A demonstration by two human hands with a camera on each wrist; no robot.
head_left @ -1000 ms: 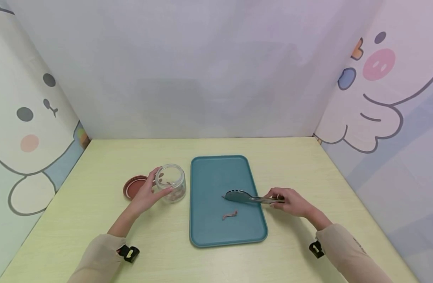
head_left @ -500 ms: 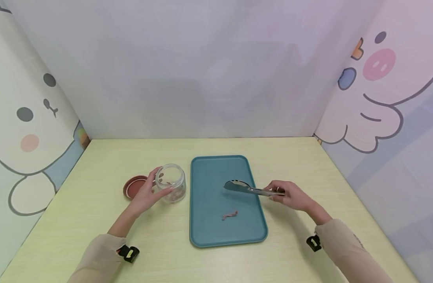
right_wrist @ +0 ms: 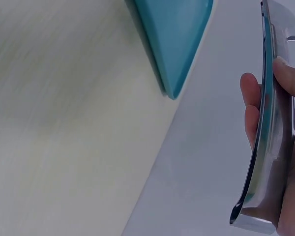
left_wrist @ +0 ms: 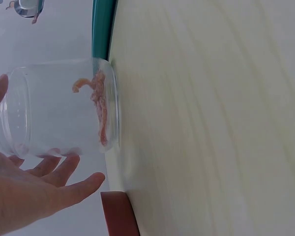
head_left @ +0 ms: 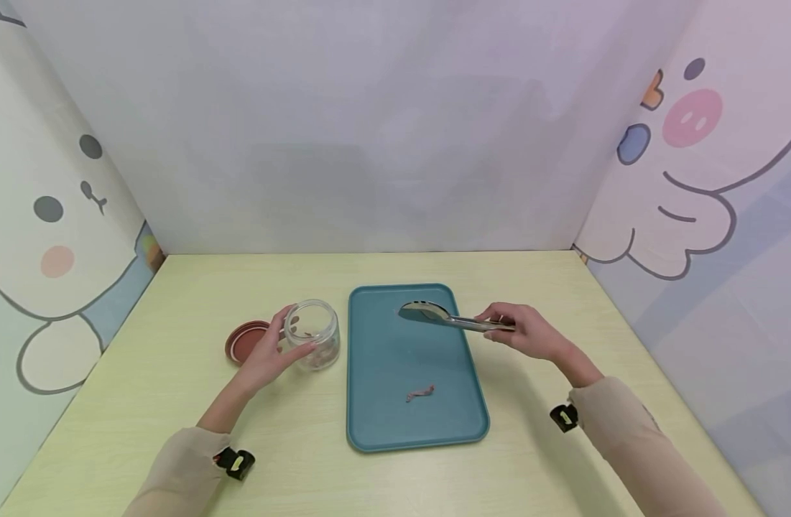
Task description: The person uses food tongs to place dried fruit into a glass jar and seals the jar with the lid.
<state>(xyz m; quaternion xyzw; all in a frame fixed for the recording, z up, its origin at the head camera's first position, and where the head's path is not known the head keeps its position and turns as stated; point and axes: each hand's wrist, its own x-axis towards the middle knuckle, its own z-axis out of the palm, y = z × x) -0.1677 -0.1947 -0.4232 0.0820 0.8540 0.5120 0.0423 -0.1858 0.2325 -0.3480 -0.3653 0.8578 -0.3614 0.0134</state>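
My left hand (head_left: 269,357) steadies a clear glass jar (head_left: 334,346), thumb on one side and fingers on the other. In the left wrist view, pale pink, meat-like strips (left_wrist: 99,101) lie at the jar's bottom. My right hand (head_left: 527,332) grips metal tongs (head_left: 456,321) by the handle, raised over the far half of a teal tray (head_left: 395,424). Ends of a pinkish strip (left_wrist: 35,19) stick out from the tongs' head in the left wrist view. Another wrinkled strip (head_left: 420,393) lies on the tray's near half.
A reddish-brown round lid (head_left: 243,345) lies on the pale wooden table (head_left: 304,459), left of the jar and partly behind my left hand. The tray has a low raised rim. A plain wall (head_left: 369,179) stands behind the table, with cartoon-printed panels at both sides.
My right hand has lifted the tongs from the tray's middle and moved them toward its far end. A strip beside the tongs' tip has left the tray surface. My left hand and the jar stay put.
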